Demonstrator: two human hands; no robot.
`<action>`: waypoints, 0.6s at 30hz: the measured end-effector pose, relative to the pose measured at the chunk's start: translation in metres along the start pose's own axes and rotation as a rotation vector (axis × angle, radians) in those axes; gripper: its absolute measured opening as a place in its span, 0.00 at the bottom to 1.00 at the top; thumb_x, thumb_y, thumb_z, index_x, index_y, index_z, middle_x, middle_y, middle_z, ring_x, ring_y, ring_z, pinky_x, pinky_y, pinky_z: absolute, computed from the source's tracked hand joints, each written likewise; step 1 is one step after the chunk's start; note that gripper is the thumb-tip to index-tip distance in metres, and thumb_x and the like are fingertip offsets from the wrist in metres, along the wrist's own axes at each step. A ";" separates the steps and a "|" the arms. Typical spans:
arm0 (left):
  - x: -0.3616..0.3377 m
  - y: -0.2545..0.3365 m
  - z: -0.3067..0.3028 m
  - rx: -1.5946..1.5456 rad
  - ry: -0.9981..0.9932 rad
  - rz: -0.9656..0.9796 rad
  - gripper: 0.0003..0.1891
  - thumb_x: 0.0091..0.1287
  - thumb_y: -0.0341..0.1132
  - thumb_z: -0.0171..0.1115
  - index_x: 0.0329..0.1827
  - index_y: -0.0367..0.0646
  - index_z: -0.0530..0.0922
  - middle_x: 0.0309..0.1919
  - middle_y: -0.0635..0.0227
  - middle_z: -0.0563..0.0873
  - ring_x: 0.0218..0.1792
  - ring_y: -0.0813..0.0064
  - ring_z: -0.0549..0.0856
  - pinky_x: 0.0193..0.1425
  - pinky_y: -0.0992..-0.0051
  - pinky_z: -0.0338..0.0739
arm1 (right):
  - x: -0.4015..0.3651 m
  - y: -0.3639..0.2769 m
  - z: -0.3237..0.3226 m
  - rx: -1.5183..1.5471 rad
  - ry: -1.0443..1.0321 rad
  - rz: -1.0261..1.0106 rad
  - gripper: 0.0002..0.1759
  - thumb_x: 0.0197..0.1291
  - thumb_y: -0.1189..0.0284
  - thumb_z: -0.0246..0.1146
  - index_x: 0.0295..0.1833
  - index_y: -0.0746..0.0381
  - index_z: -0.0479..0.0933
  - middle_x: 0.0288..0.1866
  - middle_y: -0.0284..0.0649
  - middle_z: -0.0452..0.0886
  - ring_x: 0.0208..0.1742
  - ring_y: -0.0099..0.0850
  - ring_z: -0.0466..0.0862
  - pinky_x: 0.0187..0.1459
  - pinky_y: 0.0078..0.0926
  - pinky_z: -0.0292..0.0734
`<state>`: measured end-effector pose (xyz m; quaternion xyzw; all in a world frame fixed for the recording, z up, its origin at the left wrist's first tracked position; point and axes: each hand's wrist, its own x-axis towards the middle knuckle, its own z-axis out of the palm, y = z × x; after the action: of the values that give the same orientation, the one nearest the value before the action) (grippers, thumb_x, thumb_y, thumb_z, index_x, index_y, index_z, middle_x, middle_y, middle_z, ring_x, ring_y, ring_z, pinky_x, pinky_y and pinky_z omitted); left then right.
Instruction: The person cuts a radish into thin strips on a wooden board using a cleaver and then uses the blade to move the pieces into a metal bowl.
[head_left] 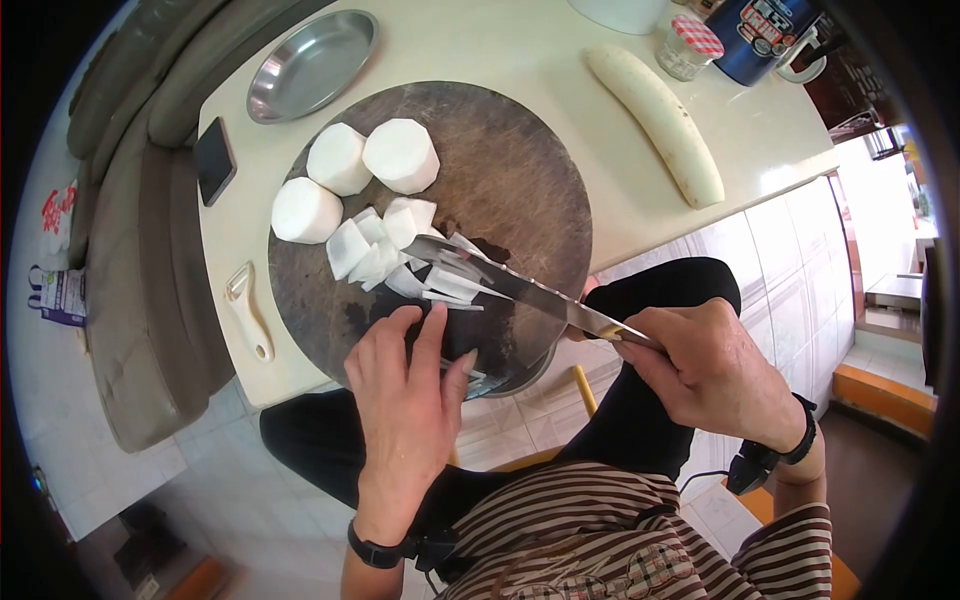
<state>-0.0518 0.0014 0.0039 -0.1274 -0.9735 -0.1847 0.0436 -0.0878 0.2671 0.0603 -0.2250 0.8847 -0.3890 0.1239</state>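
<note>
My right hand (pixel 705 370) is closed around the handle of a kitchen knife (pixel 530 290). Its blade slants up and left over the round wooden cutting board (pixel 500 150), above a pile of white radish strips (pixel 452 284). Thin radish slices (pixel 375 245) lie just left of the blade tip. My left hand (pixel 405 390) reaches over the board's near edge with fingers stretched out and apart, its fingertips just short of the strips. A few more strips show by its thumb, at the board's edge. Three thick peeled radish chunks (pixel 402 156) stand at the board's upper left.
A whole white radish (pixel 660 125) lies right of the board. Around the table (pixel 480 40) are an oval metal dish (pixel 313 66), a phone (pixel 214 160), a peeler (pixel 247 310), a jar with a checked lid (pixel 690 48) and a blue container (pixel 760 40). Below the board's near edge, a metal bowl (pixel 530 375) partly shows.
</note>
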 end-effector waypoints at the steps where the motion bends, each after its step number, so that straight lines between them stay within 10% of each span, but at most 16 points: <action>1: 0.001 0.000 0.000 -0.002 -0.002 0.001 0.25 0.65 0.30 0.70 0.66 0.39 0.77 0.58 0.56 0.77 0.57 0.54 0.76 0.62 0.58 0.68 | 0.000 0.000 0.000 -0.001 0.000 0.003 0.05 0.60 0.80 0.67 0.36 0.70 0.78 0.20 0.49 0.76 0.23 0.50 0.79 0.25 0.39 0.72; 18: -0.016 0.001 -0.009 0.007 -0.065 -0.017 0.24 0.61 0.31 0.73 0.61 0.41 0.79 0.59 0.55 0.76 0.61 0.51 0.75 0.64 0.56 0.67 | 0.009 -0.005 0.011 -0.093 -0.124 -0.130 0.09 0.51 0.81 0.66 0.30 0.66 0.70 0.21 0.44 0.73 0.21 0.46 0.79 0.24 0.40 0.72</action>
<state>-0.0355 -0.0047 0.0101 -0.1252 -0.9761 -0.1774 0.0106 -0.0894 0.2525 0.0561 -0.3111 0.8759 -0.3401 0.1424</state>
